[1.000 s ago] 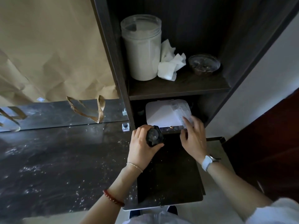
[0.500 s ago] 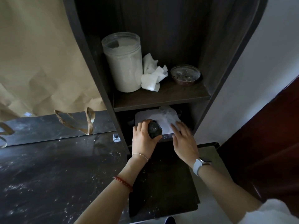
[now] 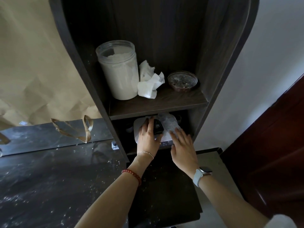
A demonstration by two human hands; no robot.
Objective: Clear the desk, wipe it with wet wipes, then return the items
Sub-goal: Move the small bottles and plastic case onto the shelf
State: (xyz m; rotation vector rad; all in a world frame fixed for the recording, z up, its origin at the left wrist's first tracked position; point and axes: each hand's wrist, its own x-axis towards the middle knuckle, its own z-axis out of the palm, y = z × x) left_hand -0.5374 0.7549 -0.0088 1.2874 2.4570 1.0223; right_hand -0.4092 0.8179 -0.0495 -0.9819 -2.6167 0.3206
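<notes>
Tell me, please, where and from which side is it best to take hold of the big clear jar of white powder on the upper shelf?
Probably grip the jar around its straight wall from the open front; crumpled tissue crowds its right.

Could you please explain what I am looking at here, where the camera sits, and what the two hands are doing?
There is no machine: a person wears one camera on the head, looking down at their own bare hands. The left hand grips a small black object inside the lower compartment of a dark shelf unit. The right hand touches a clear plastic packet lying on a white flat item. On the shelf above stand a jar of white powder, crumpled tissue and a small lidded bowl. The dusty dark desk lies left.
</notes>
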